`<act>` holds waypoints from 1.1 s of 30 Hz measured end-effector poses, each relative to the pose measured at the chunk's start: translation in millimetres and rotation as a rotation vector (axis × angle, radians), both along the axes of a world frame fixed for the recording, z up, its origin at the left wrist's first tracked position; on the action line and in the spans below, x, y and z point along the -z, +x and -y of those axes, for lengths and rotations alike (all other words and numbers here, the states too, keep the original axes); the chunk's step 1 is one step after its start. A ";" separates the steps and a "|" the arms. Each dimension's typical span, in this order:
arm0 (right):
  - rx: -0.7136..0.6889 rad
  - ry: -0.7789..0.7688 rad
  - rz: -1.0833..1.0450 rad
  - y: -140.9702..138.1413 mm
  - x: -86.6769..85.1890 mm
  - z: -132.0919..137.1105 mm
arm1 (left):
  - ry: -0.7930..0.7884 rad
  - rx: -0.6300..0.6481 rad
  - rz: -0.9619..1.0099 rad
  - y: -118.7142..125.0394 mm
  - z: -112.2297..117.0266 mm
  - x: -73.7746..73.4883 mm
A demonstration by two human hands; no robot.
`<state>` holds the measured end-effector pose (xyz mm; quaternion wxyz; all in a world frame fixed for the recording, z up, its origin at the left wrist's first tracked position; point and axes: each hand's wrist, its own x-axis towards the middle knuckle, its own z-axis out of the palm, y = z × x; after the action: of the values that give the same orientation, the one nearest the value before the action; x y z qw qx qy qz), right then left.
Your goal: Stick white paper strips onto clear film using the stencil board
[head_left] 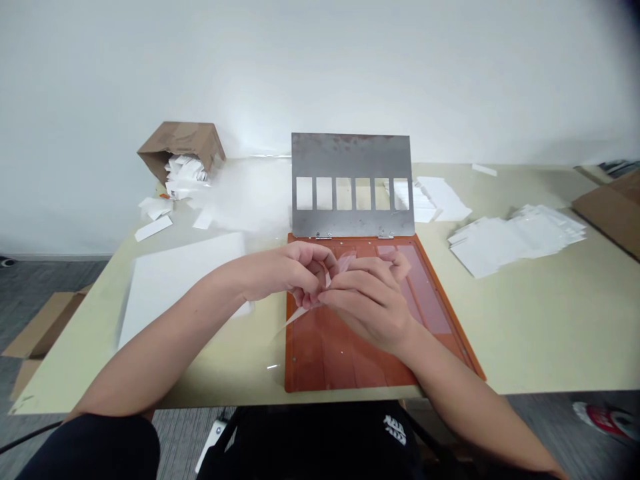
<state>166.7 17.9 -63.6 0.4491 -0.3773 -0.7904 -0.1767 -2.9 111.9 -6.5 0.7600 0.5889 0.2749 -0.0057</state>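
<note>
My left hand (306, 272) and my right hand (374, 297) meet over an orange-brown board (345, 357), fingertips pinched close together. Between them is a thin clear plastic film (346, 259), with a pale pointed edge sticking out below my left hand. The fingers hide most of this film. Hinged to the far edge of the board, a grey metal plate (353, 155) stands raised, with a row of several rectangular cut-out windows. Clear, faintly pinkish film (430, 300) covers the right part of the board.
At the left, a cardboard box (187, 137) lies tipped, white paper scraps (185, 175) spilling out. A stack of white sheets (175, 280) lies nearer. White cards (515, 240) are fanned out on the right, with more (443, 199) beside the plate. Another cardboard box (613, 210) stands far right.
</note>
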 end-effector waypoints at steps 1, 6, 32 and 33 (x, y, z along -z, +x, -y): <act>-0.003 -0.003 0.001 0.0 0.3 0.1 | -0.004 0.001 -0.003 0.2 -0.2 0.3; -0.033 -0.047 0.005 -0.3 1.2 1.3 | -0.027 0.007 -0.042 0.6 -1.2 2.0; -0.053 -0.107 0.119 -2.2 1.6 2.6 | 0.137 0.068 -0.184 1.7 1.4 3.3; -0.060 -0.106 0.108 -2.1 1.7 2.4 | 0.132 0.067 -0.181 1.8 1.1 3.4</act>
<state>164.7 15.5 -65.4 0.3905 -0.3668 -0.8325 -0.1412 -1.1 110.8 -9.9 0.6910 0.6435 0.3225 -0.0663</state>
